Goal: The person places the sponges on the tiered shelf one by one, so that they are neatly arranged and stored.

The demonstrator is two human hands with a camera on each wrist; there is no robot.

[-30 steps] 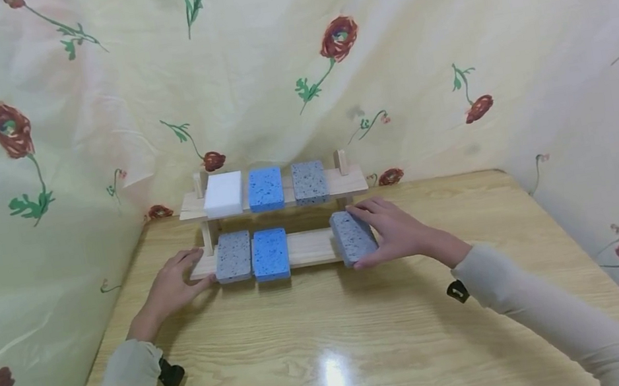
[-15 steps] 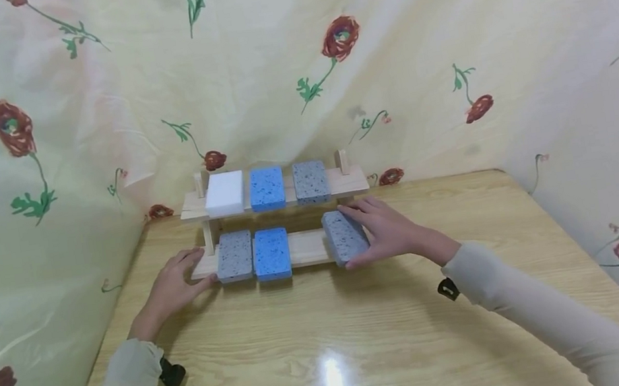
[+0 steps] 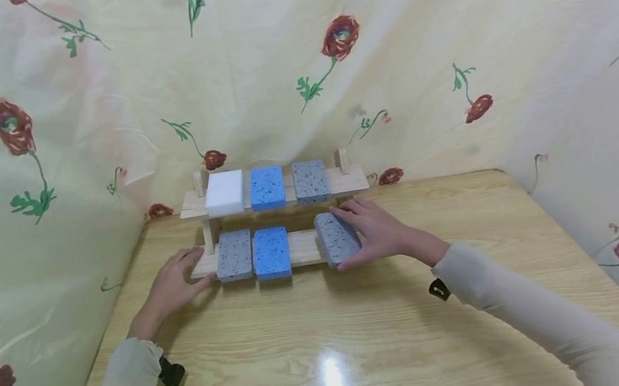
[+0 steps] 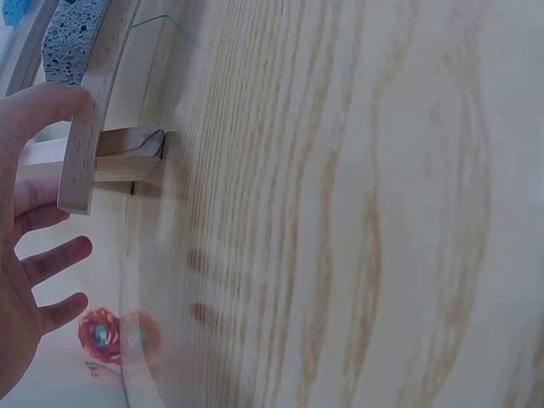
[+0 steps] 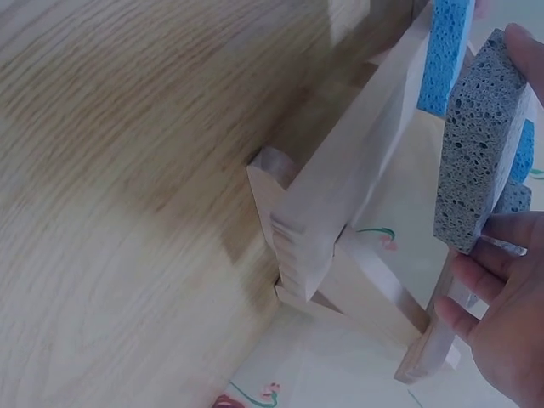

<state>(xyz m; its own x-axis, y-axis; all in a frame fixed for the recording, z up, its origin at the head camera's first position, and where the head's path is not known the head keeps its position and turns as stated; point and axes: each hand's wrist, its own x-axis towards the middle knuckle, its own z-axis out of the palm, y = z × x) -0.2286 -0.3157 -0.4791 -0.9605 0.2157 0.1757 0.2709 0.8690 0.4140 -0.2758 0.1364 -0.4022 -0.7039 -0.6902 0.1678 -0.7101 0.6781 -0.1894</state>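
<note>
A two-tier wooden rack [image 3: 304, 248] stands at the back of the table. My left hand [image 3: 174, 285] grips the left end of its lower board, thumb in front and a finger behind in the left wrist view. My right hand [image 3: 377, 233] pinches a grey speckled sponge [image 3: 336, 238] by its ends, thumb at the near end and fingers at the far one. That sponge is tilted and hangs close over the right part of the lower board [image 5: 374, 161]. Left of it on this tier lie a blue sponge [image 3: 272, 253] and another grey sponge [image 3: 234, 255].
On the upper tier [image 3: 348, 180] sit a white sponge [image 3: 224, 193], a blue sponge [image 3: 266, 188] and a grey sponge [image 3: 310, 181]. Flower-patterned cloth [image 3: 268, 79] hangs behind and beside the wood-grain table [image 3: 238, 357].
My right hand has carried the grey sponge leftward along the lower tier, nearer the blue one. My left hand keeps its place on the rack's end.
</note>
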